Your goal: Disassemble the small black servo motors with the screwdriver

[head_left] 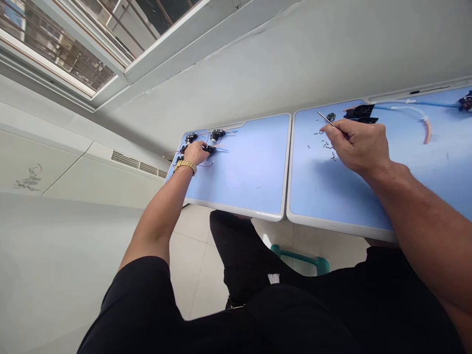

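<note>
Two o'clock: my right hand [359,145] grips a metal rod [324,118]. Ten o'clock: my left hand [195,154] on black module [210,149] — grip unclear; likely light, wires fragile — hold its sides.

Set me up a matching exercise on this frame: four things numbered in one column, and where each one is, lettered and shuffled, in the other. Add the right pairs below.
Things
1. thin rod-shaped metal tool
2. gold-coloured metal link band
3. green plastic stool
4. small loose screw-like pieces

Places
A. scattered on a blue tabletop with a pale rim
B. held in the right hand
C. down below tabletop level
D. around the wrist of the left hand

Right pairs: 1-B, 2-D, 3-C, 4-A
</note>
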A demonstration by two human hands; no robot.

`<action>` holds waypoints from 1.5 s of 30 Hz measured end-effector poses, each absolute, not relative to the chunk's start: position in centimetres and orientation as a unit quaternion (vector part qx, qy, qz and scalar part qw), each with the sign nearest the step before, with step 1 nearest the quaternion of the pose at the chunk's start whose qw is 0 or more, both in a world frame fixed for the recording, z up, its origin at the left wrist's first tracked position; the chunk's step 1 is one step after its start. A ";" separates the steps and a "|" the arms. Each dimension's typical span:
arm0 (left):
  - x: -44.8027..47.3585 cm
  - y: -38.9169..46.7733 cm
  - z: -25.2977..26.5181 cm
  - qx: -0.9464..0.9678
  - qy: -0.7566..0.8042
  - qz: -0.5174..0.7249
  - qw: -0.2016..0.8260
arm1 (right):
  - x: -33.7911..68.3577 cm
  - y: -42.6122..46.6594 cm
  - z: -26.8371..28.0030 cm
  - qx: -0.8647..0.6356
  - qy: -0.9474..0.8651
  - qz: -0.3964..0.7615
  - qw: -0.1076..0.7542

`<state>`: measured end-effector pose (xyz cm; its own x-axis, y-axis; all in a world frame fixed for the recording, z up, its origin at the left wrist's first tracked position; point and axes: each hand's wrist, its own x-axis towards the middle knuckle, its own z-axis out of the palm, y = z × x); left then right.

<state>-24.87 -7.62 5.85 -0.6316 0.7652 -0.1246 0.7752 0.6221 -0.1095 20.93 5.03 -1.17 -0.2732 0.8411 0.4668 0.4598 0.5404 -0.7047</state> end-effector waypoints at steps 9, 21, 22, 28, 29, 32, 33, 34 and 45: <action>-15.2 -8.6 8.0 0.614 0.778 0.127 -0.042 | 21.6 5.4 -0.5 -0.422 -0.752 0.222 0.456; -2.9 -1.2 -1.0 0.791 0.492 0.355 0.076 | 22.8 7.0 -0.9 -0.380 -0.763 0.417 0.315; -2.8 -1.0 -1.2 0.791 0.488 0.360 0.079 | 22.9 6.9 -0.7 -0.373 -0.769 0.427 0.295; -2.8 -1.2 -2.2 0.786 0.460 0.398 0.110 | 23.2 5.8 1.3 -0.353 -0.763 0.488 0.234; -2.9 -1.3 -2.5 0.783 0.456 0.407 0.115 | 23.3 5.6 1.7 -0.350 -0.761 0.502 0.218; -3.0 -1.6 -3.2 0.769 0.460 0.422 0.138 | 23.2 5.4 2.3 -0.350 -0.760 0.513 0.192; -3.1 -1.7 -3.4 0.763 0.467 0.420 0.150 | 23.2 5.3 2.3 -0.350 -0.762 0.510 0.193; -3.2 -1.8 -3.4 0.759 0.473 0.416 0.163 | 23.1 5.3 2.2 -0.348 -0.764 0.507 0.195; -4.2 -2.0 -2.6 0.758 0.416 0.388 0.319 | 22.6 4.5 2.0 -0.303 -0.804 0.472 0.197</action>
